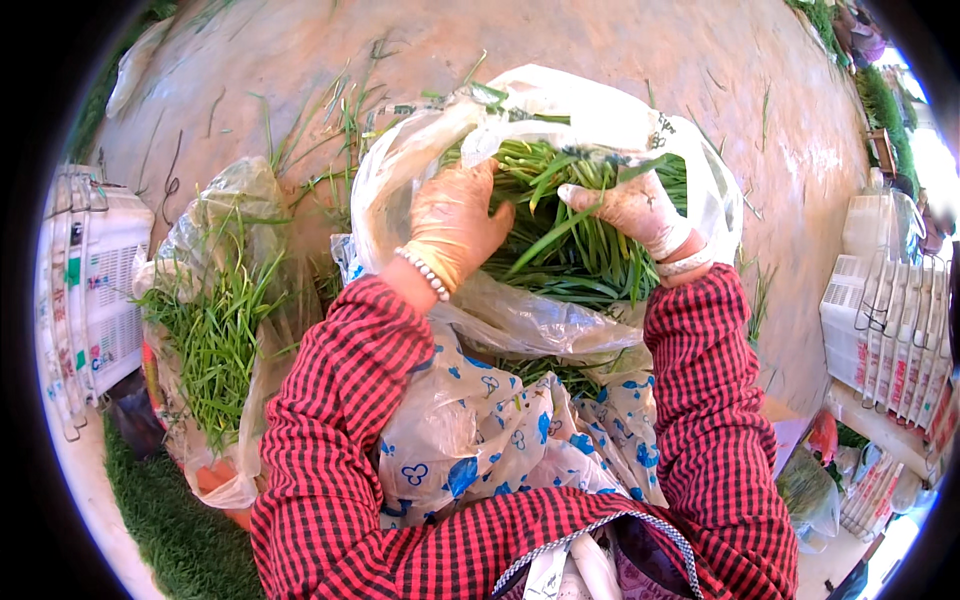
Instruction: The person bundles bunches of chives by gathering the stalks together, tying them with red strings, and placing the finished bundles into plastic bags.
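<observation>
My left grip (452,228), in a thin, pale translucent glove, is at the left side of a thick bunch of long, narrow green leaves with paler stalks (580,265). The bunch lies in a large, whitish translucent plastic bag with a wide-open mouth (590,98), in front of me, between my two grips. The fingertips are hidden, so I cannot tell whether that grip is closed on stalks or on plastic. My right grip (638,212), gloved alike, comes in from the other side with a finger or thumb stretched over the leaves; the rest is buried, and I cannot tell whether it holds any.

I judge that I am at the step of parting or sorting the bunch inside its bag. The next move seems to call for gathering a few stalks side by side and drawing them along their length, without pinching the plastic.

To my left stands a clear, crumpled plastic bag (232,200) with loose, grass-like green leaves (218,365). A translucent plastic sheet with blue shapes (435,440) covers my lap.
</observation>
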Motion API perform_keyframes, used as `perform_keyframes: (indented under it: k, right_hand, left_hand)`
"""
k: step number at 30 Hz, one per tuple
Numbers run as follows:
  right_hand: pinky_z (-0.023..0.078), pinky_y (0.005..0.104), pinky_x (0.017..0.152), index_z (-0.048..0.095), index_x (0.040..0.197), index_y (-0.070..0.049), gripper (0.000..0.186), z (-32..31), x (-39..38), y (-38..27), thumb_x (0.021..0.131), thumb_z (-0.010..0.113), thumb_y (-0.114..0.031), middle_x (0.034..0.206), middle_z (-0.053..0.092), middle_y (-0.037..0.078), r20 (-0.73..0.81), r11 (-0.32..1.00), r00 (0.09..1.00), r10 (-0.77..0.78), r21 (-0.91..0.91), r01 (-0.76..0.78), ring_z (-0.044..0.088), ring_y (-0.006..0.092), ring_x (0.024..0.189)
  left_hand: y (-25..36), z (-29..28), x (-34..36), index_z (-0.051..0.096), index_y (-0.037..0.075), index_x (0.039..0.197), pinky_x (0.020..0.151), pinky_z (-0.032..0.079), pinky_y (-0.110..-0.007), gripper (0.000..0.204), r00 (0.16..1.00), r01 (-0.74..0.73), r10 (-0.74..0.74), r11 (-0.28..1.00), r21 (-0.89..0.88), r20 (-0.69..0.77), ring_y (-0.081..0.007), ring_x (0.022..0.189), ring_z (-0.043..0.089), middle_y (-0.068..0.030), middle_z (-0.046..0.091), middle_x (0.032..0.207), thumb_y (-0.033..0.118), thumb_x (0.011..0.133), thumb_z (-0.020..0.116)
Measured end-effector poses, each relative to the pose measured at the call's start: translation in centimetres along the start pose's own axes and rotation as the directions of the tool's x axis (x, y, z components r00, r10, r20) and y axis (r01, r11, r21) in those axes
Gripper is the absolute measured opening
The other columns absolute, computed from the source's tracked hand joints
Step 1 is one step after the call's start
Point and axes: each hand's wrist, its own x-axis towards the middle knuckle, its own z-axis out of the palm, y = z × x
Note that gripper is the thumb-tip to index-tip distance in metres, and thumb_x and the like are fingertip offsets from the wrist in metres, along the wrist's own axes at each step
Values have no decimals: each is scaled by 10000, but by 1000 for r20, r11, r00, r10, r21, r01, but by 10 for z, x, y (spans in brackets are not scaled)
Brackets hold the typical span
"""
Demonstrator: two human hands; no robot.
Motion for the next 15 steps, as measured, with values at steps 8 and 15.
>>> perform_keyframes:
  k: [8,15]
  right_hand:
    - [454,339,1001,574,1280,-49,537,14,7,7,802,791,-162,1227,635,49,137,970,985,108,205,-135,588,197,1073]
    - [419,358,1014,621,1214,-89,475,15,9,-23,804,755,-286,1223,644,76,247,960,969,8,-272,62,579,232,1102]
  left_hand:
    - [-12,77,8,515,85,1315,1046,404,-353,442,871,-468,296,744,-477,-393,-266,1191,518,-126,563,1279,97,881,594]
    - [23,29,-8,288,-38,1436,951,476,-380,768,954,-63,299,257,-964,17,-369,1104,600,-267,604,1171,200,803,653]
